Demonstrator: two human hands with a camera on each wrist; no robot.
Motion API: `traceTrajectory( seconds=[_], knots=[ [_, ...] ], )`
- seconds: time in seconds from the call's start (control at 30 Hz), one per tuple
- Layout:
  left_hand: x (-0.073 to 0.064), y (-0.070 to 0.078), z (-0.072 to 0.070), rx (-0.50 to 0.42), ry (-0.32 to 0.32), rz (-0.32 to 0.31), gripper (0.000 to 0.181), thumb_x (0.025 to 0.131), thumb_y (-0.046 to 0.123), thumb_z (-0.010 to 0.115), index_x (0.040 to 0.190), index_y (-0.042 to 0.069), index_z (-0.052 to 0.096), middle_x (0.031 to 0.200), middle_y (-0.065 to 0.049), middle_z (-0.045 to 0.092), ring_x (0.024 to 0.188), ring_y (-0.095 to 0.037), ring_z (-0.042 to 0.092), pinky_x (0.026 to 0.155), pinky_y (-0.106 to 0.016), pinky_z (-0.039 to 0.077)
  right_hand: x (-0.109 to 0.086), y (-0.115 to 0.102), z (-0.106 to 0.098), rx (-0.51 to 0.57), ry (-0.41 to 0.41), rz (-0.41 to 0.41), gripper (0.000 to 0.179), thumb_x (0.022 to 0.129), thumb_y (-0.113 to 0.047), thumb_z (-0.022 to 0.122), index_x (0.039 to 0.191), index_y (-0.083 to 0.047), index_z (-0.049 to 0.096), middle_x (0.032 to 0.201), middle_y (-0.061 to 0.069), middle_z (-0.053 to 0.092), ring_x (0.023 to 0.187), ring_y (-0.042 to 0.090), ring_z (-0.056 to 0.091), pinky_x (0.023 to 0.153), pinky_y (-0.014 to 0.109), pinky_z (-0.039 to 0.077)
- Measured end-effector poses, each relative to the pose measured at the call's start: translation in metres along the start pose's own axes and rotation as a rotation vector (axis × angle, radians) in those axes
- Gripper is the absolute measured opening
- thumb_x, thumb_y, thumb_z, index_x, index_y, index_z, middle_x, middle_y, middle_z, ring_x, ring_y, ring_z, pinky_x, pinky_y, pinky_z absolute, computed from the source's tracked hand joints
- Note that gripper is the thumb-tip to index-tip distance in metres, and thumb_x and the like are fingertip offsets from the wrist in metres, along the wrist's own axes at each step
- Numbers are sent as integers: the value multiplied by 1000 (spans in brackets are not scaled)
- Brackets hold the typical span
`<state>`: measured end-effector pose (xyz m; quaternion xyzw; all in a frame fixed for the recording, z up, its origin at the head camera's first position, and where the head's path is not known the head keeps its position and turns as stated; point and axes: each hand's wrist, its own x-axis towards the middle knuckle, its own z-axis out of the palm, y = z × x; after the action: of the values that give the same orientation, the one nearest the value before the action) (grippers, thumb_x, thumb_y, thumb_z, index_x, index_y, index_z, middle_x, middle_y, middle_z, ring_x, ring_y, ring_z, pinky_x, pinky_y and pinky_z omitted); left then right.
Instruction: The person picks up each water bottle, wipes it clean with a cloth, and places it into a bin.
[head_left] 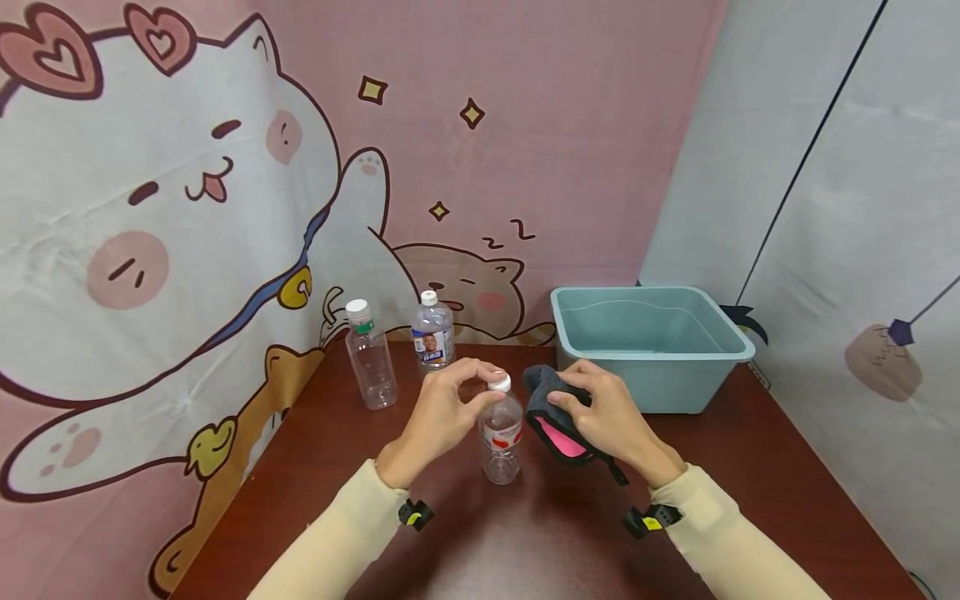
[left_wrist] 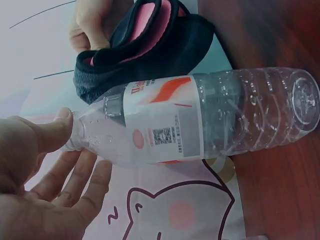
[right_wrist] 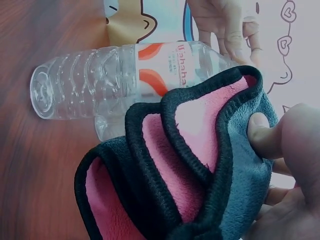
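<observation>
Seemingly unfinished: left hand pinches a white-capped, clear plastic bottle; right hand grips grey, pink-lined cloth alongside.

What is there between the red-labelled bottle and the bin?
In the head view, the dark cloth and the right hand holding it are between this bottle and the bin.
</observation>
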<state>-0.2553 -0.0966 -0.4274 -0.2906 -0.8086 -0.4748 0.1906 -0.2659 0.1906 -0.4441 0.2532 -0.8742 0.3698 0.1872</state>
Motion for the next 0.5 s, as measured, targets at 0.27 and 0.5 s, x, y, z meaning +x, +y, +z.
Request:
traceTrajectory(
  seconds=[0.27,0.5],
  knots=[
    [2,-3,-3,43,-29,32,23,100,5,90,122,12,86,136,-5,88,128,-24,85,107,-51,70,-1,-4,2,-5,-29,-22,28,105,-15,89,132,-8,88,113,-2,78,101,15,73,86,32,61],
    [2,-3,-1,-17,-73,-20,21,104,-1,84,122,10,84,134,-8,80,127,-26,81,105,-40,69,5,-12,5,9,-35,-32,34,106,-18,88,138,-9,85,116,-1,77,101,14,71,84,30,59]
  ],
)
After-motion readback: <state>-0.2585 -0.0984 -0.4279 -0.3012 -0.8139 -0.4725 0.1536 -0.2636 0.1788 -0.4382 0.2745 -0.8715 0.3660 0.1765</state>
